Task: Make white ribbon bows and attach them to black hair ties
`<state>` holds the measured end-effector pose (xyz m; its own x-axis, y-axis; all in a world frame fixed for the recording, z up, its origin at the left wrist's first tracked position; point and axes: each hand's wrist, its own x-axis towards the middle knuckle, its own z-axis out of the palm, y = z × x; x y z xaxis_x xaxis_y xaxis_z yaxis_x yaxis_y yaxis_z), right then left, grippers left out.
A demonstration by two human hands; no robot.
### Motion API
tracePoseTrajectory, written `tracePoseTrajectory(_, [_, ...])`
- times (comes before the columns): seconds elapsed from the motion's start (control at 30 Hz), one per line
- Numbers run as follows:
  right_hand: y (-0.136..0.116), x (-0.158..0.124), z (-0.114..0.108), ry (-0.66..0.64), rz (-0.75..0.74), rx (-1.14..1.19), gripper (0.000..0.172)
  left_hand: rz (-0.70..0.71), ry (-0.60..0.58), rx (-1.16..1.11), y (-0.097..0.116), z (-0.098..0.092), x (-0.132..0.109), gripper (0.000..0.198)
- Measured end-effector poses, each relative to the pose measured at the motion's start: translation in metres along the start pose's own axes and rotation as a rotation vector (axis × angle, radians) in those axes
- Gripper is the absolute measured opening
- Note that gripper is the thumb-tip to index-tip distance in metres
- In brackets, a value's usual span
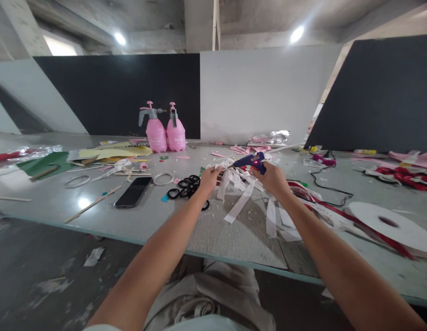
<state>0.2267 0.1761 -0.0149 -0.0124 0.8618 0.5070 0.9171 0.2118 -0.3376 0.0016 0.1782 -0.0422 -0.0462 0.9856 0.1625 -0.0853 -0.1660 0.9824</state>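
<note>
My right hand (271,176) is closed around a dark blue glue gun (246,160) with a small red light lit on its side. The nozzle points left, at the white ribbon (228,174) pinched between the fingers of my left hand (210,179). Whether the nozzle touches the ribbon I cannot tell. Loose white ribbon strips (240,204) hang and lie below, between my hands. Just left of my left wrist lies a heap of black rings (187,186), partly hidden by my forearm.
A black phone (133,192) lies at left near wooden sticks (92,204). Two pink spray bottles (156,134) stand at the back. At right are a large white ribbon spool (375,218), a black cord (329,186) and red-and-white bows (405,177).
</note>
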Motion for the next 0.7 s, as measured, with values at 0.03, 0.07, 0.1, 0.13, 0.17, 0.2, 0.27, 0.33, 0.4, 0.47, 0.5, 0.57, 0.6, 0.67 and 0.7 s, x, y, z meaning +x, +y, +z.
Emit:
tracePoseTrajectory(0.03, [0.0001, 0.0001, 0.0002, 0.0, 0.001, -0.003, 0.038, -0.003, 0.005, 0.003, 0.0008, 0.0001, -0.0001, 0.035])
tracePoseTrajectory(0.07, [0.0002, 0.0002, 0.0003, 0.002, 0.003, -0.006, 0.038, -0.007, 0.011, 0.005, 0.0015, 0.0002, -0.0001, 0.035])
tracePoseTrajectory(0.1, [0.0002, 0.0002, 0.0004, 0.005, 0.005, -0.009, 0.037, -0.012, 0.017, 0.007, 0.0019, 0.0002, 0.0, 0.035])
tracePoseTrajectory(0.13, [0.0001, 0.0, 0.0004, 0.007, 0.006, -0.011, 0.037, -0.015, 0.021, 0.008, 0.0022, 0.0002, 0.0002, 0.034])
tracePoseTrajectory(0.17, [-0.0001, -0.0002, 0.0002, 0.006, 0.004, -0.012, 0.037, -0.017, 0.022, 0.009, 0.0022, 0.0002, 0.0005, 0.034])
tracePoseTrajectory(0.2, [-0.0004, -0.0006, -0.0001, 0.004, 0.001, -0.012, 0.037, -0.017, 0.022, 0.011, 0.0021, 0.0002, 0.0008, 0.034])
tracePoseTrajectory(0.27, [-0.0012, -0.0017, -0.0007, 0.001, -0.008, -0.011, 0.038, -0.016, 0.018, 0.015, 0.0014, 0.0001, 0.0014, 0.033])
tracePoseTrajectory(0.33, [-0.0019, -0.0031, -0.001, 0.01, -0.017, -0.014, 0.038, -0.017, 0.015, 0.018, 0.0006, 0.0002, 0.0018, 0.033])
tracePoseTrajectory(0.4, [-0.0026, -0.0043, -0.0008, 0.028, -0.018, -0.018, 0.037, -0.018, 0.014, 0.021, -0.0001, 0.0003, 0.0019, 0.033])
tracePoseTrajectory(0.47, [-0.003, -0.0051, -0.0002, 0.045, -0.017, -0.013, 0.038, -0.019, 0.009, 0.025, -0.0005, 0.0004, 0.002, 0.033])
tracePoseTrajectory(0.5, [-0.0032, -0.0054, 0.0, 0.049, -0.016, -0.009, 0.038, -0.019, 0.009, 0.027, -0.0007, 0.0003, 0.0022, 0.032])
tracePoseTrajectory(0.57, [-0.0035, -0.0056, -0.0002, 0.056, -0.015, -0.006, 0.038, -0.021, 0.003, 0.017, -0.001, -0.0001, 0.0028, 0.033])
tracePoseTrajectory(0.6, [-0.0035, -0.0057, -0.0006, 0.061, -0.014, -0.007, 0.038, -0.02, -0.002, 0.004, -0.0013, -0.0004, 0.0033, 0.033])
tracePoseTrajectory(0.67, [-0.0028, -0.0056, -0.0021, 0.077, -0.011, 0.001, 0.04, -0.013, -0.015, -0.028, -0.0017, -0.0012, 0.0044, 0.035])
tracePoseTrajectory(0.7, [-0.002, -0.0053, -0.0031, 0.091, -0.005, 0.016, 0.041, -0.01, -0.02, -0.04, -0.0019, -0.0015, 0.0048, 0.035])
